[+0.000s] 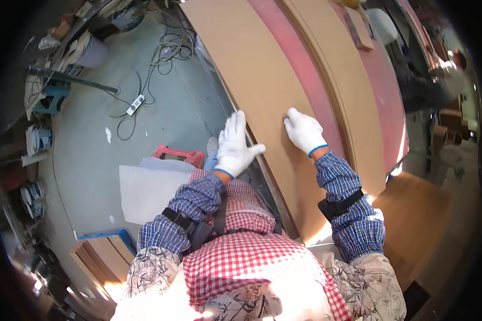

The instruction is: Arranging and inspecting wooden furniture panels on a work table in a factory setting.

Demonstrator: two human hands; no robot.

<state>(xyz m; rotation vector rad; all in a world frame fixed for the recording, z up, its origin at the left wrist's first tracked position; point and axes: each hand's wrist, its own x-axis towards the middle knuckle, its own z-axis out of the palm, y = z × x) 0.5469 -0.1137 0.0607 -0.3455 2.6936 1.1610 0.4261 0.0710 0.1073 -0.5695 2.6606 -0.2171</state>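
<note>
A long tan wooden panel (251,59) lies in front of me on a pink-topped work surface (286,35). My left hand (234,148), in a white knit glove, is at the panel's left edge with its fingers stretched out and the thumb spread; it holds nothing. Over the panel's face is my right hand (306,132), gloved the same way, with its fingers curled in. A small dark bit shows at its fingertips, but I cannot make out what it is. Beyond a pink strip, a second tan panel (340,59) with a grooved edge runs alongside.
A wooden block (359,29) rests at the far right of the surface. On the floor to the left are a power strip (136,105), tangled cables (171,48), a red stool (179,155) and a white sheet (150,192). Boards (104,257) stand lower left. Another person (450,77) is at right.
</note>
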